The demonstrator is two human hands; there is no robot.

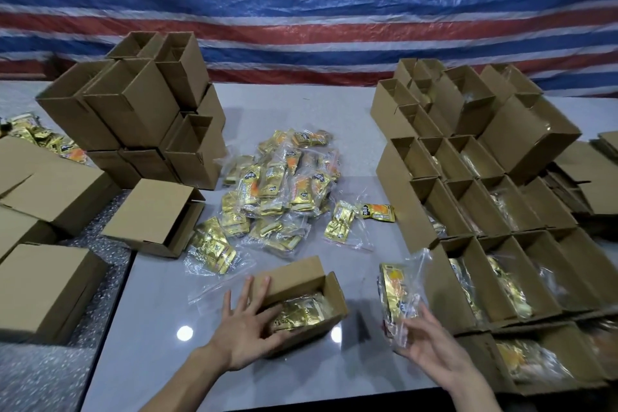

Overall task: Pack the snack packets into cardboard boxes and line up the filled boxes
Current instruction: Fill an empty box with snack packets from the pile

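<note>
While open-topped, brown box (290, 279) with gold packets (302, 312).

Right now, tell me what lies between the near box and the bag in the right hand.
Only bare table separates the box and the bag, as the head view shows.

An open brown cardboard box (294, 274), holding gold foil snack packets (301, 313), is sitting at lower centre. A clear bag of gold packets (396, 291) is being held upright just right of it. Filled open boxes (468, 261) are lining the right side.
</note>
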